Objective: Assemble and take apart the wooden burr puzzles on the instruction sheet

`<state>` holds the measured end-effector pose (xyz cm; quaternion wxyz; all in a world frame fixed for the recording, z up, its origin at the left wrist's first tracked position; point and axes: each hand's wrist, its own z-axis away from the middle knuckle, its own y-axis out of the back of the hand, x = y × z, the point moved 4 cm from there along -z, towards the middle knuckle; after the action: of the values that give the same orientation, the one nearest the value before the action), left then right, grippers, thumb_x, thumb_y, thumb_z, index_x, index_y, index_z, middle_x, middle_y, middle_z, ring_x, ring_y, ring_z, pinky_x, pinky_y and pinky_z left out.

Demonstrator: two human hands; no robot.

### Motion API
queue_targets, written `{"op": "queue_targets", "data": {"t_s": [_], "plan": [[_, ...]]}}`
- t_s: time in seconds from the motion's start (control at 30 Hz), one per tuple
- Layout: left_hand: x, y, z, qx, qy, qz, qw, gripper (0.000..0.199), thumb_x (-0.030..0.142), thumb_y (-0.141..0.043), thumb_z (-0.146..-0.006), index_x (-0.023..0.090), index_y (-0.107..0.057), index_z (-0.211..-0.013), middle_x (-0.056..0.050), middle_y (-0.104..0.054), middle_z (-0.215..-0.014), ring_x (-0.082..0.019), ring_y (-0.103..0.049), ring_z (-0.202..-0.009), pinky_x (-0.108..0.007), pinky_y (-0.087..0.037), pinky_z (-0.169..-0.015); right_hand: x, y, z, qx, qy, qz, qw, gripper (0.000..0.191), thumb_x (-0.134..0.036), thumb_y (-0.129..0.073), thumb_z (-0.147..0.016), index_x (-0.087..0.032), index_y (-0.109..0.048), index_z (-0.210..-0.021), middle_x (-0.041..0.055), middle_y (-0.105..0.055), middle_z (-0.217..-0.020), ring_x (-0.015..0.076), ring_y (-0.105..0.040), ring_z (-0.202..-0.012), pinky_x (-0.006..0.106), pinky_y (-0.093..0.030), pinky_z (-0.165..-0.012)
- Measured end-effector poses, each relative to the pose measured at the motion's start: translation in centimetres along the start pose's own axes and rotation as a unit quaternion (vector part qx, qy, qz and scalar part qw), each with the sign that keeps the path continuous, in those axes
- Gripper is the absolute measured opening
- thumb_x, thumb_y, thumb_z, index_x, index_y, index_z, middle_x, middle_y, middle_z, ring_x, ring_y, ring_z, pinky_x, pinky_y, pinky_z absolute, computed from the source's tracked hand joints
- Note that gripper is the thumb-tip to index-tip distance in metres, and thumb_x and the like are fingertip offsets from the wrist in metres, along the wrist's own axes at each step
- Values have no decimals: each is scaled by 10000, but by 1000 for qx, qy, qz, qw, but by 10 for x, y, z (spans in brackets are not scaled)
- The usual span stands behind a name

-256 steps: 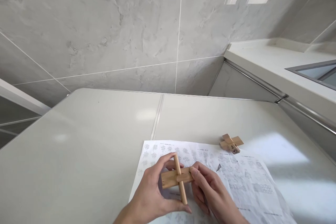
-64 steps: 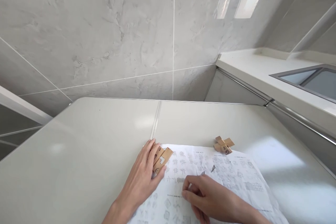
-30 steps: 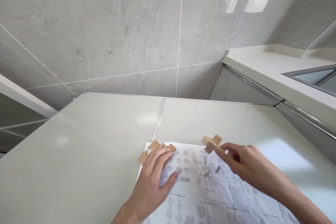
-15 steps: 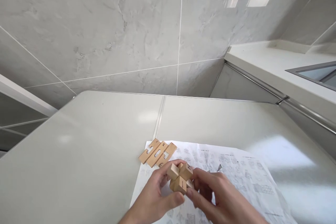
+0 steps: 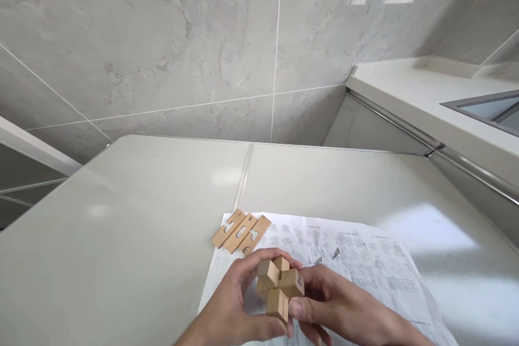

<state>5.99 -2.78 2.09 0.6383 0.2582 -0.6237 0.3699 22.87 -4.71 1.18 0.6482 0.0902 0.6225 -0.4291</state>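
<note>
Now, left hand: the left hand (image 5: 235, 303) is cupped open around the wooden block cross (image 5: 272, 281); its fingers curl behind the far side, its thumb lies at the near end.
Right hand: the right hand (image 5: 348, 305) pinches the cross's right side between thumb and fingers; the thumb tip is at the near block.
Block cross: held between both hands, over the printed sheet (image 5: 365, 270); its square-ended arms jut out several ways; one end bears a mark like an N or a Z, the near one a single stroke.
Flat pieces: three notched wooden slats lie slanted, side by side, at the sheet's far left corner; the left slat (image 5: 220, 237) is marked 1 and reaches past the paper's edge; the middle slat (image 5: 232, 243) is marked 2 and has a slot; the right slat (image 5: 264, 225) has a cutout and a curved mark at its near end.
Sheet: creased, covered in small diagrams; a small grey patch (image 5: 336, 253) shows beyond the right hand.
Table: pale, glossy top (image 5: 141, 211); a seam (image 5: 244, 175) runs down towards the slats.
Backdrop: grey marbled wall (image 5: 203, 38); white counter (image 5: 409, 84) at the right.
</note>
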Motion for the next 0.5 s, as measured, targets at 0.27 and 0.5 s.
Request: {"op": "queue_targets", "data": {"t_s": [0.27,0.5], "plan": [[1,3,-1,19,-4,-37,999,611,299,-933,-720,274,-732,-1296,-85,-771,-1181,-306,-752,-1049,-401,-595,-936,-9,2,4,102,-8,118,988,440,-565,-750,-969,-177,-701,-769,-72,-498,-555,93,-427,-518,241,-368,-570],[-1,3,2,57,-17,-66,996,712,299,-997,-663,275,-720,-1319,-95,-777,-1261,-343,-731,-1176,-455,-546,-1076,-15,-2,1,211,-6,245,946,225,-255,-644,-954,-210,-677,-736,-46,-592,-608,129,-552,-568,236,-405,-584]]}}
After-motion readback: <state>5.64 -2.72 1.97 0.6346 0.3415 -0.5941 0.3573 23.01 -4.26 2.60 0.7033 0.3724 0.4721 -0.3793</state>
